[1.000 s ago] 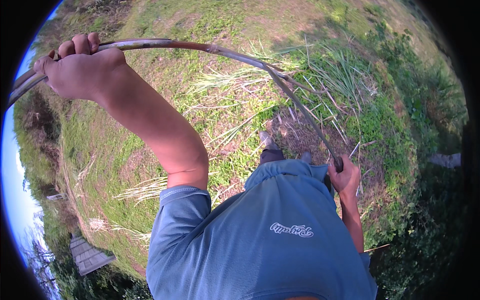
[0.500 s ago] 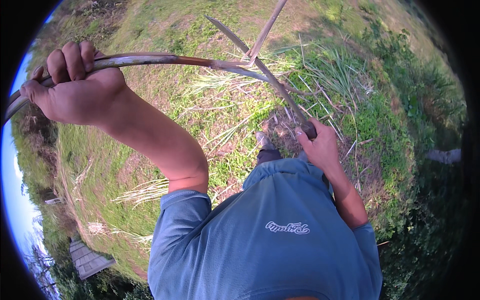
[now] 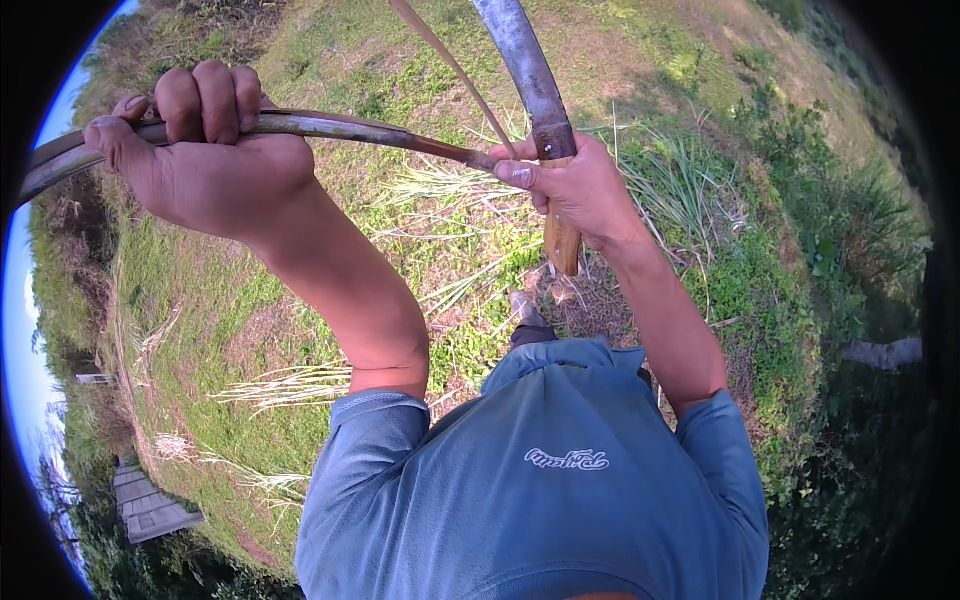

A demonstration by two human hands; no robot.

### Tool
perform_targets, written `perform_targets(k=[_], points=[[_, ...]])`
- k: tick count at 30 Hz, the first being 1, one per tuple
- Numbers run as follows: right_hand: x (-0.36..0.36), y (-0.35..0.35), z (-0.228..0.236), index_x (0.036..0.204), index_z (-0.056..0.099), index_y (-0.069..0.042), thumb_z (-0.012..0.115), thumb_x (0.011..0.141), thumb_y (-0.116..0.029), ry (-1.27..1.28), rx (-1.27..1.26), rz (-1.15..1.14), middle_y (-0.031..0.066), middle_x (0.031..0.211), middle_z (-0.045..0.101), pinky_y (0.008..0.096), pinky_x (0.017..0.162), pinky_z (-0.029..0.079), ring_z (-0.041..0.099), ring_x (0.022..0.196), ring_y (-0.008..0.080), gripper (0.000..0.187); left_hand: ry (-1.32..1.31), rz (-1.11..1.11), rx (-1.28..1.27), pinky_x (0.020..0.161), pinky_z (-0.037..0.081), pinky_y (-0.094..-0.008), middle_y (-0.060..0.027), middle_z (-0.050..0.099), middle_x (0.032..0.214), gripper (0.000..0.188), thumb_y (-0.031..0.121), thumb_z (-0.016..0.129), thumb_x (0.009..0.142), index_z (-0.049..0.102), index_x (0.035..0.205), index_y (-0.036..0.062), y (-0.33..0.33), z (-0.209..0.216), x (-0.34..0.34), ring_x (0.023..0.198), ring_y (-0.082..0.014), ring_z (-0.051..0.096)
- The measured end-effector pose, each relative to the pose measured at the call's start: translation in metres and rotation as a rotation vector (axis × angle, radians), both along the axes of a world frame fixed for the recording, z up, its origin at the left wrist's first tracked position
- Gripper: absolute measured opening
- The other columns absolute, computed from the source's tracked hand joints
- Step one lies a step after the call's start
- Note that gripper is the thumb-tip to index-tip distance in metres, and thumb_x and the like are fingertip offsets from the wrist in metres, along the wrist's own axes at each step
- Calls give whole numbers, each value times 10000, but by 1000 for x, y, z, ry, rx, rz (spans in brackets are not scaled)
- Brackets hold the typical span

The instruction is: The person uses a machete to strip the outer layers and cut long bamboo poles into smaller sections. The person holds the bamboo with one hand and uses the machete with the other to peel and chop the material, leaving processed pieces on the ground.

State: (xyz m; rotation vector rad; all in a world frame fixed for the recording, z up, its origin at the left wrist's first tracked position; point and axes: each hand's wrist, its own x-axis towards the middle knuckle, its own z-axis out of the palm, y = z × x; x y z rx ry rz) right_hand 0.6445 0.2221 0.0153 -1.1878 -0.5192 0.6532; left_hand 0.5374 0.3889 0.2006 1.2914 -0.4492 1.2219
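My left hand (image 3: 215,150) is raised at the far left, its fingers wrapped round a long brownish cane stalk (image 3: 350,128). The stalk runs from the left edge toward the middle. My right hand (image 3: 580,185) is closed on a machete (image 3: 522,75) with a wooden handle, the broad grey blade pointing up and away. Its thumb and forefinger also meet the right end of the stalk. From that same spot a thin dry strip (image 3: 450,62) rises to the upper left; where it joins the stalk is partly hidden by my fingers.
Cut leaves and stalks (image 3: 455,185) lie on the grass ahead, with a green leaf pile (image 3: 685,180) to the right. More pale stalks (image 3: 285,388) lie at left. Dense shrubs (image 3: 840,240) line the right side. A roofed structure (image 3: 150,502) stands at lower left.
My right hand has moved up and away with the machete, from near my waist to the stalk's end. The blade no longer crosses the stalk. My left hand has shifted slightly right.
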Motion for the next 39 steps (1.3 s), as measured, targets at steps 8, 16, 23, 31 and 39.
perform_targets(k=[8,16,23,31,39], points=[[17,-4,0,852,569,-31,837,710,-103,-55,134,25,30,734,614,242,533,475,574,606,97,312,18,-330,48,431,223,-239,54,296,525,387,428,362,1006,504,776,153,2,6,11,451,-75,226],[50,-19,15,878,562,-42,767,776,-86,-8,138,123,59,755,631,239,544,475,592,634,89,233,27,-722,143,383,209,-225,81,268,491,361,429,450,983,433,731,171,-5,9,15,402,-39,208],[80,-50,-19,817,561,-17,776,785,-156,-80,-170,-325,77,681,622,229,469,434,535,521,78,258,71,-681,190,363,247,-217,78,278,469,404,490,474,944,390,686,190,3,10,21,380,-46,267],[16,-80,-78,1022,582,-26,466,976,-465,420,-148,97,34,586,529,223,414,405,494,478,84,456,56,-435,62,346,255,-212,67,283,434,503,569,421,900,324,571,202,9,16,16,360,-63,276],[-9,-100,-83,1093,497,-60,427,1003,-394,916,242,350,77,818,588,224,399,451,552,582,93,353,122,-334,81,327,267,-213,66,298,410,529,594,395,879,330,539,194,10,13,6,335,-67,295]])
